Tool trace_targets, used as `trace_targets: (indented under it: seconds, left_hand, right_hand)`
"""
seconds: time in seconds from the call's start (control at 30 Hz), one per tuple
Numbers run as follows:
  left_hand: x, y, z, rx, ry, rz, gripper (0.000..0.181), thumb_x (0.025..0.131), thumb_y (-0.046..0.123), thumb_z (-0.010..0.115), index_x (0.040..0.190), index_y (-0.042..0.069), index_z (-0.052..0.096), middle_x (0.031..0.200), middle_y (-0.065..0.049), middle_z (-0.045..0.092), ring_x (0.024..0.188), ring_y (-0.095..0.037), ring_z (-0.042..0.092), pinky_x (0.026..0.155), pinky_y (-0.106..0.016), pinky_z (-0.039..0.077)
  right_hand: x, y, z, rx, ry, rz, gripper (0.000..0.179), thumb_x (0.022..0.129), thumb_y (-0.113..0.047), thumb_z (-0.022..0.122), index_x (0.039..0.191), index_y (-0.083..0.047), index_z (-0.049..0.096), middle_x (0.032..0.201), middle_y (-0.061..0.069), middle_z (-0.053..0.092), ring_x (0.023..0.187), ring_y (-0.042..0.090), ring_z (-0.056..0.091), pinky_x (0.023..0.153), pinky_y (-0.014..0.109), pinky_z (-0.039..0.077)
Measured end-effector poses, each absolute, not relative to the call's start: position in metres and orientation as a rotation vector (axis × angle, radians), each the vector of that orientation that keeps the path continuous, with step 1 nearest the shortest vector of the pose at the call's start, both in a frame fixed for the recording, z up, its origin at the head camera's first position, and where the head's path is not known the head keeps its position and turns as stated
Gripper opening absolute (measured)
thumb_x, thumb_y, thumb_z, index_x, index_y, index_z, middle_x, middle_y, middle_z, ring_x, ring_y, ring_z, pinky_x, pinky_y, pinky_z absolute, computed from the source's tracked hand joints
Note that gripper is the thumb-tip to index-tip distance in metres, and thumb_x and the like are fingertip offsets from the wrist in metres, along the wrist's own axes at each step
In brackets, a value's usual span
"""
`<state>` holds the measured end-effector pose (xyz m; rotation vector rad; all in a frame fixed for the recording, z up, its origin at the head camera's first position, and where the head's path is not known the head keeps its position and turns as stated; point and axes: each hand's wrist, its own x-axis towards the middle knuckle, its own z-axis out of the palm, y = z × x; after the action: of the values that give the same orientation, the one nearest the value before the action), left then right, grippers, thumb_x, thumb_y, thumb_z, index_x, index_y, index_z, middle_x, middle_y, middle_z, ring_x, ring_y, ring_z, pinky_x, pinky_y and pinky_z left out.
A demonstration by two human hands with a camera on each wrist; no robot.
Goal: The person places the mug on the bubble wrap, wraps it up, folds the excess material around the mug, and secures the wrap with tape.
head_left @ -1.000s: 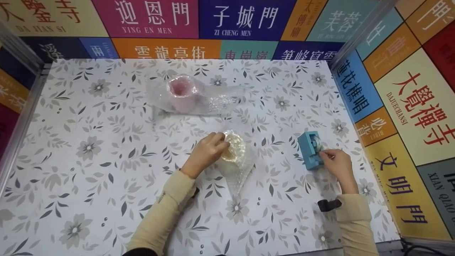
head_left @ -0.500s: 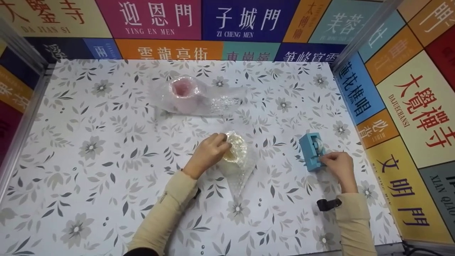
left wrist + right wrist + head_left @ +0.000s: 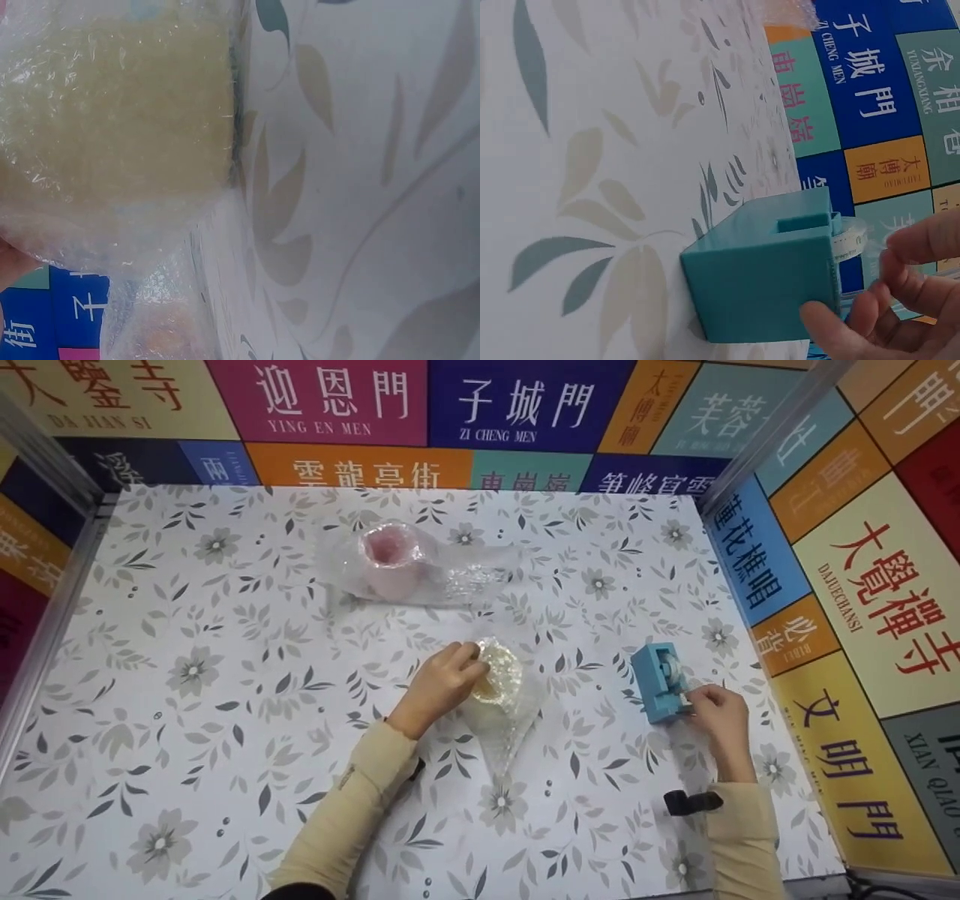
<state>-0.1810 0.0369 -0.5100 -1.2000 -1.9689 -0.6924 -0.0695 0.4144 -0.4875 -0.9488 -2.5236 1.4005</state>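
In the head view a pale yellow cup-like vessel in bubble wrap (image 3: 501, 679) stands mid-table, with a twisted tail of wrap toward the front. My left hand (image 3: 441, 684) pinches the wrap at its rim; the wrapped side fills much of the left wrist view, where only a bit of that hand shows. To the right, my right hand (image 3: 721, 718) is at the front end of a blue tape dispenser (image 3: 655, 684). Its fingers (image 3: 911, 266) pinch the end of the clear tape, close beside the tape roll (image 3: 850, 244), as the right wrist view shows.
Behind lies a pink cup-like vessel (image 3: 394, 562) in bubble wrap, its wrap spread to both sides. Flower-patterned paper covers the table (image 3: 262, 750). Coloured panels with lettering (image 3: 525, 401) wall off the back and sides.
My right hand has moved slightly toward the front and right, along the dispenser's front end. The left hand has stayed at the wrapped yellow vessel's rim.
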Motion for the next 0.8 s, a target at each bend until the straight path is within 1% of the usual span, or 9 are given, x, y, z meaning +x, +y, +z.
trace_targets:
  seconds: [0.1,0.17,0.23,0.33,0.5,0.6,0.63,0.73,0.8]
  left_hand:
    - [-0.181,0.037,-0.510,-1.197,-1.969,-0.703,0.011,0.074,-0.008,0.056,0.072,0.003,0.055,0.080,-0.009,0.053,0.059,-0.019,0.048,0.049,-0.022,0.045]
    - [-0.181,0.036,-0.510,-1.195,-1.969,-0.711,0.012,0.074,-0.008,0.055,0.072,0.003,0.055,0.080,-0.010,0.054,0.059,-0.019,0.049,0.049,-0.022,0.045]
    - [-0.182,0.037,-0.511,-1.195,-1.966,-0.717,0.011,0.075,-0.008,0.055,0.072,0.003,0.055,0.080,-0.010,0.055,0.059,-0.019,0.049,0.049,-0.023,0.045]
    - [-0.182,0.038,-0.511,-1.196,-1.963,-0.722,0.012,0.075,-0.008,0.056,0.072,0.003,0.056,0.081,-0.010,0.055,0.060,-0.020,0.050,0.049,-0.023,0.046]
    - [-0.181,0.038,-0.511,-1.195,-1.971,-0.739,0.013,0.073,-0.009,0.057,0.071,0.003,0.055,0.081,-0.010,0.055,0.060,-0.020,0.051,0.050,-0.023,0.047]
    - [-0.180,0.037,-0.510,-1.191,-1.975,-0.741,0.013,0.073,-0.009,0.057,0.072,0.003,0.055,0.082,-0.010,0.054,0.061,-0.020,0.050,0.050,-0.022,0.047]
    - [-0.180,0.037,-0.510,-1.190,-1.975,-0.736,0.013,0.074,-0.009,0.057,0.072,0.004,0.055,0.081,-0.010,0.054,0.061,-0.020,0.050,0.050,-0.022,0.047]
    - [-0.180,0.038,-0.510,-1.187,-1.970,-0.734,0.013,0.074,-0.009,0.057,0.072,0.004,0.055,0.081,-0.010,0.054,0.060,-0.020,0.050,0.050,-0.023,0.046]
    - [-0.180,0.039,-0.510,-1.186,-1.964,-0.733,0.012,0.074,-0.008,0.057,0.072,0.003,0.055,0.081,-0.010,0.055,0.060,-0.020,0.050,0.049,-0.023,0.046]
  right_hand:
    - [-0.062,0.413,-0.493,-0.990,-2.285,1.639,0.016,0.085,-0.003,0.050,0.073,0.004,0.059,0.074,0.003,0.055,0.069,0.010,0.055,0.068,0.025,0.054]
    - [-0.057,0.411,-0.495,-1.010,-2.137,1.785,0.020,0.085,0.000,0.050,0.066,-0.001,0.059,0.070,0.002,0.054,0.069,0.011,0.056,0.070,0.023,0.053]
    - [-0.052,0.408,-0.495,-1.011,-2.025,1.896,0.024,0.085,0.002,0.049,0.064,-0.001,0.059,0.070,0.002,0.055,0.070,0.011,0.057,0.072,0.021,0.052]
    - [-0.044,0.410,-0.499,-0.964,-1.927,1.991,0.028,0.087,0.004,0.047,0.064,-0.002,0.062,0.071,0.002,0.059,0.073,0.012,0.058,0.074,0.018,0.050]
    - [-0.031,0.415,-0.504,-0.689,-1.903,2.126,0.025,0.090,0.007,0.044,0.071,0.004,0.060,0.077,0.003,0.066,0.082,0.013,0.063,0.080,0.019,0.048]
    - [-0.026,0.419,-0.510,-0.635,-2.169,1.909,0.015,0.088,0.004,0.050,0.077,0.009,0.059,0.082,-0.003,0.066,0.082,0.005,0.061,0.076,0.014,0.047]
    - [-0.025,0.420,-0.512,-0.641,-2.296,1.764,0.013,0.087,0.002,0.053,0.079,0.010,0.059,0.084,-0.002,0.067,0.083,0.004,0.059,0.074,0.013,0.045]
    - [-0.023,0.424,-0.520,-0.679,-2.639,1.229,0.013,0.085,-0.005,0.060,0.083,0.008,0.063,0.090,0.003,0.068,0.086,0.009,0.058,0.069,0.013,0.043]
    - [-0.023,0.426,-0.524,-0.648,-2.733,1.030,0.013,0.085,-0.007,0.060,0.083,0.005,0.064,0.095,0.014,0.066,0.090,0.020,0.060,0.075,0.021,0.047]
